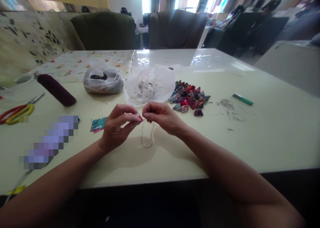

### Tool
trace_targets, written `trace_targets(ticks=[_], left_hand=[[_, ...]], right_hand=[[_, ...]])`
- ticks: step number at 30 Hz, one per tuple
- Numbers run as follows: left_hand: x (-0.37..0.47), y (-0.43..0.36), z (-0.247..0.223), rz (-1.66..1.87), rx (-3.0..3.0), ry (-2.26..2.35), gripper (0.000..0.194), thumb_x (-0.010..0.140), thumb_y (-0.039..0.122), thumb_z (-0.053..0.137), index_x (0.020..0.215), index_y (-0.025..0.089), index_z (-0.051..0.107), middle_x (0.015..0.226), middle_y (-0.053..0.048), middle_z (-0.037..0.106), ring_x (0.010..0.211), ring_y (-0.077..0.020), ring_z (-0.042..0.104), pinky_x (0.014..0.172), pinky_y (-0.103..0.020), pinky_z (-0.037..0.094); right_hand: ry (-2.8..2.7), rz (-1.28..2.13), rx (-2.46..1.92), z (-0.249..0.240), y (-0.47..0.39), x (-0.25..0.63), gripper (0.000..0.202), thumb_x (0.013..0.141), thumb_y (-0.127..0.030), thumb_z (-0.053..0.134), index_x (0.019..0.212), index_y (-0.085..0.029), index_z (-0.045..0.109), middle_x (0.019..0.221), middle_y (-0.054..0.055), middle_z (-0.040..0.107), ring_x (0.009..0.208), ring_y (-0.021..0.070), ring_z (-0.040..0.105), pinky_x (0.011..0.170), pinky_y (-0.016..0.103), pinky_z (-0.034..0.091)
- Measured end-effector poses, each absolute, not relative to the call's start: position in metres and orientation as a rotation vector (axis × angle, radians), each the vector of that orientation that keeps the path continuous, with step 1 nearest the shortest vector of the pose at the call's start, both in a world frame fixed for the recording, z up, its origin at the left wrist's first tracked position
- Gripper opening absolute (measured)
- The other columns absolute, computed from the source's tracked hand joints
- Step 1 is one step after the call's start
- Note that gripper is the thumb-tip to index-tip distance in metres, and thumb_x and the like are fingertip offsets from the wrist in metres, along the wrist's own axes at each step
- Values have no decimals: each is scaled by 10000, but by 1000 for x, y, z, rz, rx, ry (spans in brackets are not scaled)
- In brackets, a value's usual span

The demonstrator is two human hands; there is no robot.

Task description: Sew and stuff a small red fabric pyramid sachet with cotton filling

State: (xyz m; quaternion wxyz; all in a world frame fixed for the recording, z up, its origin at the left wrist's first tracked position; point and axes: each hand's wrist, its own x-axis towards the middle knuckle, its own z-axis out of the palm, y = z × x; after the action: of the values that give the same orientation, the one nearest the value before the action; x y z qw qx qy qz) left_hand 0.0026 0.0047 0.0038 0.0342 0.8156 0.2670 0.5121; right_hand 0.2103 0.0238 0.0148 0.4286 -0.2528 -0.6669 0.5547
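Observation:
My left hand (121,123) pinches a small scrap of red-and-white fabric (140,117) between thumb and fingertips. Close beside it, almost touching, my right hand (160,117) is closed with thumb against forefinger on a dark thread (147,147). That thread sags in a loop below both hands, over the table. Whether a needle sits in the right fingertips is too small to tell. Partly hidden behind my left hand lies a stack of teal patterned fabric pieces (98,124). Beyond my right hand is a pile of small stuffed fabric triangles (191,96) in mixed colours.
White stuffing (146,89) rests on a spread plastic bag (165,79), beside another filled plastic bag (102,84). At left are a dark maroon cylinder (57,90), scissors (21,113) and a blurred-out flat object (51,143). A green stick-like object (243,99) lies right, near thread scraps (227,104).

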Motion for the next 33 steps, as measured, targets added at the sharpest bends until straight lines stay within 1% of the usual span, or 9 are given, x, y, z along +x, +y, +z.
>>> trace_targets(ticks=[8, 15, 18, 21, 23, 25, 26, 30, 33], left_hand=[[6, 2, 5, 1526, 2508, 751, 200, 849, 99, 733, 956, 267, 719, 1042, -26, 651, 954, -157, 669, 858, -321, 584], [9, 0, 7, 1532, 2469, 718, 219, 830, 70, 740, 942, 258, 731, 1032, -24, 693, 934, -155, 695, 853, -305, 589], [9, -1, 8, 1481, 2455, 685, 220, 838, 54, 725, 953, 242, 723, 1027, -30, 722, 931, -160, 711, 871, -315, 588], [8, 0, 8, 1470, 2470, 659, 188, 848, 61, 717, 949, 220, 713, 988, -39, 736, 899, -160, 715, 826, -305, 593], [8, 1, 7, 1480, 2462, 668, 156, 855, 77, 717, 939, 208, 705, 952, -41, 733, 865, -152, 708, 772, -286, 592], [8, 1, 6, 1476, 2402, 713, 114, 864, 103, 715, 923, 199, 694, 928, -43, 724, 832, -146, 693, 710, -267, 585], [9, 1, 5, 1472, 2349, 746, 92, 868, 120, 714, 915, 196, 691, 926, -45, 718, 813, -142, 683, 677, -257, 578], [12, 0, 2, 1418, 2058, 893, 36, 877, 184, 713, 903, 182, 687, 915, -43, 688, 705, -115, 643, 588, -232, 562], [14, 0, 3, 1325, 1940, 972, 52, 884, 221, 699, 895, 172, 685, 831, -19, 675, 661, -108, 634, 601, -233, 570]], right_hand=[[-1677, 1343, -590, 16, 23, 207, 134, 842, -262, 683, 810, -148, 621, 743, -22, 578, 713, 87, 499, 672, 247, 401], [-1634, 1401, -580, 11, 24, 205, 269, 812, -359, 762, 819, -157, 584, 727, -31, 550, 684, 82, 488, 621, 229, 385], [-1592, 1506, -574, 9, 24, 204, 275, 822, -367, 761, 838, -161, 579, 736, -31, 544, 667, 78, 496, 613, 225, 403], [-1560, 1597, -552, 6, 24, 204, 237, 850, -350, 724, 854, -163, 578, 740, -31, 542, 645, 76, 503, 621, 229, 427], [-1577, 1590, -565, 5, 24, 204, 195, 874, -326, 684, 867, -164, 575, 729, -32, 537, 633, 76, 500, 616, 230, 427], [-1622, 1460, -620, 6, 25, 206, 144, 897, -284, 637, 857, -168, 560, 709, -36, 527, 622, 79, 492, 604, 229, 419], [-1651, 1331, -657, 7, 24, 206, 124, 903, -258, 620, 846, -172, 551, 703, -37, 521, 620, 80, 485, 602, 229, 414], [-1827, 584, -667, 10, 20, 207, 107, 944, -177, 562, 838, -174, 558, 773, -4, 555, 702, 101, 502, 657, 245, 413], [-2084, 110, -597, 7, 16, 203, 139, 993, -169, 503, 897, -172, 604, 849, 39, 591, 783, 136, 530, 707, 273, 412]])
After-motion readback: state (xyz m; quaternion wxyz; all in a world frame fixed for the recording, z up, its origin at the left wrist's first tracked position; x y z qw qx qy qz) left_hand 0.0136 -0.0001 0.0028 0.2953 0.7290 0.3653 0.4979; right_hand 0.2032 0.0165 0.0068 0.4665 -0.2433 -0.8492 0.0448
